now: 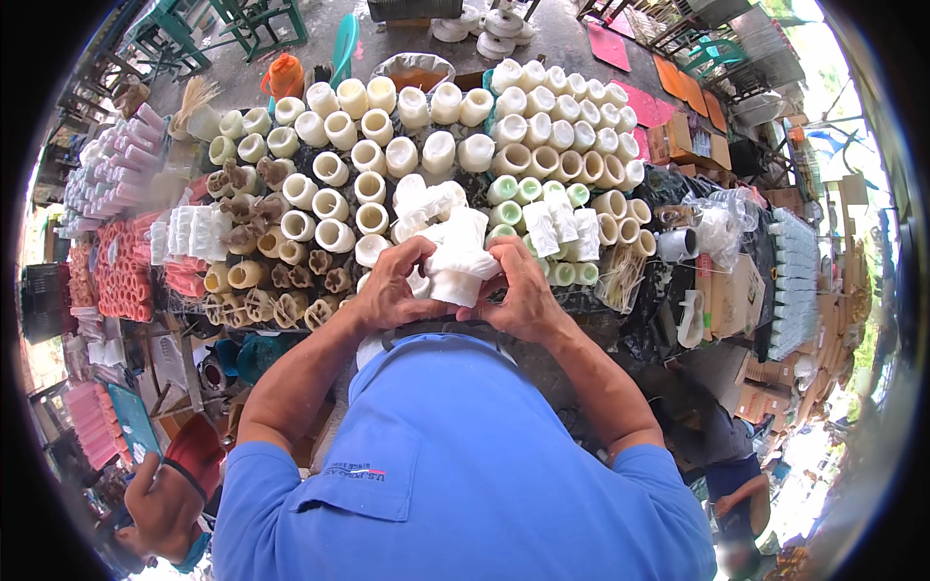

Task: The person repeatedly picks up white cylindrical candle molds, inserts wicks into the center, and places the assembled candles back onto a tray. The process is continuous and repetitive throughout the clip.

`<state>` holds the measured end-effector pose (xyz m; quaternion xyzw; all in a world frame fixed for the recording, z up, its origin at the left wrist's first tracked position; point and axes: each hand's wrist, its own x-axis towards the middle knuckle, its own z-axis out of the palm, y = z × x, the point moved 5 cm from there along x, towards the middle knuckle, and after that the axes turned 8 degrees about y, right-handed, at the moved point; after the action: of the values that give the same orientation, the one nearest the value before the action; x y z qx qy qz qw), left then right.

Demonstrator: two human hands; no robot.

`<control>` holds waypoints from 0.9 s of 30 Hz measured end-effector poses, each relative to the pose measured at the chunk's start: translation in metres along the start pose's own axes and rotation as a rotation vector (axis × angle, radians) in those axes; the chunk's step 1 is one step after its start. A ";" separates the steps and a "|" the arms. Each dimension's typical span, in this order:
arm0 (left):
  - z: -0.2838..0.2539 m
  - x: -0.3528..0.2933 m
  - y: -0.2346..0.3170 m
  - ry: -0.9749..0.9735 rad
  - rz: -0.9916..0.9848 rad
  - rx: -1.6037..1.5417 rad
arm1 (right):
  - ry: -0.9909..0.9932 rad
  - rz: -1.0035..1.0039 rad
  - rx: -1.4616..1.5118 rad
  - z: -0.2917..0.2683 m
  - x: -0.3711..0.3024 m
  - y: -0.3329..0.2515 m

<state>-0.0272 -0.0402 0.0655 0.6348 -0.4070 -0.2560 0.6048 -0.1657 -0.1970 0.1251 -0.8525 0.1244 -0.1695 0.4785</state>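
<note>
Between my two hands is a white sculpted piece (pixel 453 263), apparently wax, with a folded, flared middle and a rounded lower end. My left hand (pixel 395 283) grips its left side, fingers curled and thumb low near the base. On the opposite side my right hand (pixel 521 295) holds it with bent fingers. Just beyond lie more white sculpted pieces (pixel 424 198), partly hidden by the held one. Rows of cream hollow wax cylinders (pixel 329 169) stand around them on the table. Pale green cylinders (pixel 504 189) and white ridged pieces (pixel 560 221) are right of my hands.
Brown flower-shaped pieces (pixel 254 208) and pink cylinders (pixel 124 266) fill the table's left. Rightward are clear plastic bags (pixel 722 228), a grey metal cup (pixel 676 244) and pale blue stacked pieces (pixel 792 281). One person (pixel 170 494) is at lower left, another (pixel 741 494) at lower right.
</note>
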 end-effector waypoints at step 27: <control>0.018 0.025 0.028 0.131 -0.158 -0.008 | 0.093 -0.073 -0.022 -0.026 0.021 0.003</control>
<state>-0.0345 -0.0686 0.0949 0.6778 -0.3143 -0.2626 0.6106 -0.1572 -0.2265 0.1391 -0.8530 0.1169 -0.2248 0.4563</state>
